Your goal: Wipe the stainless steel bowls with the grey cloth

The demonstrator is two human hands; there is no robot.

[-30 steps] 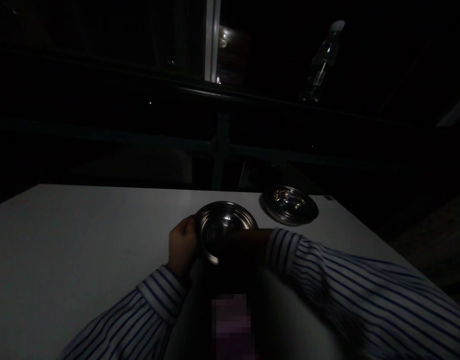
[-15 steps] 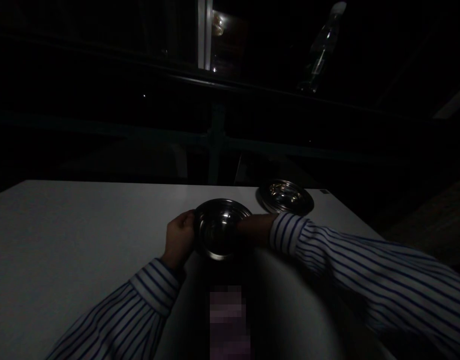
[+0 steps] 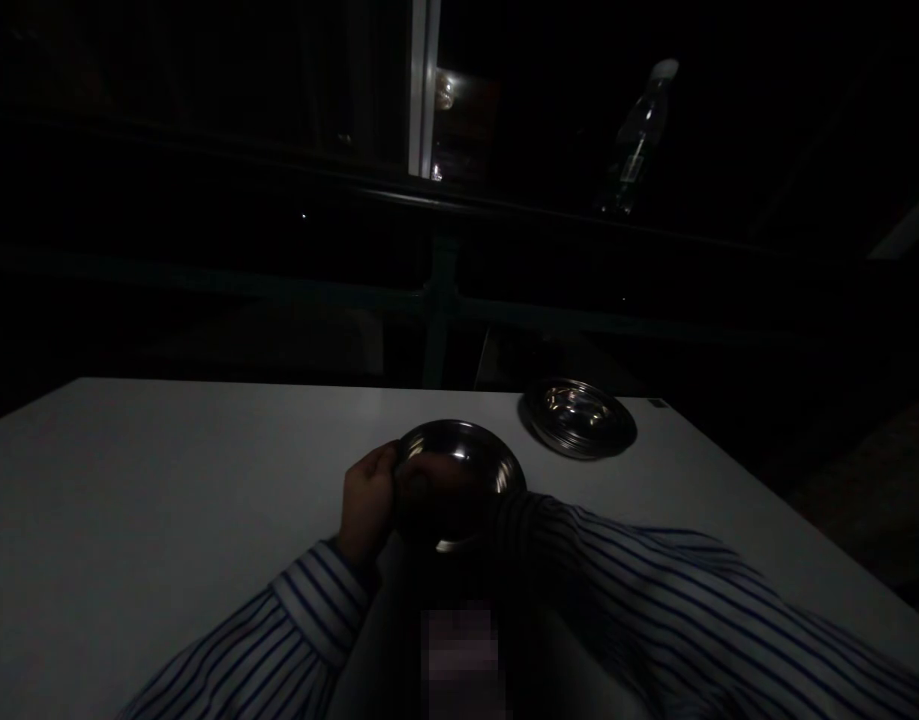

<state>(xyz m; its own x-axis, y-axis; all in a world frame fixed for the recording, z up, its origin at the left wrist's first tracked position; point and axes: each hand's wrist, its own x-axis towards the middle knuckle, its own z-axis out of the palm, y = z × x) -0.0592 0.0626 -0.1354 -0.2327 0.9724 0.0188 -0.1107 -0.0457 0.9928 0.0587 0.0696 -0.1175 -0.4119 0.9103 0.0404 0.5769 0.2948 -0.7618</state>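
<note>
metal bowl [image 3: 480,455] in left hand [image 3: 367,498], right hand [image 3: 453,502] murky in shadow

Head view, downward across white table [image 3: 204,470]

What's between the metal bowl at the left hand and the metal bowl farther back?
In the head view, a narrow strip of white tabletop separates the near bowl from the far bowl.

A dim place of unclear kind holds a white table [image 3: 204,480].
</note>
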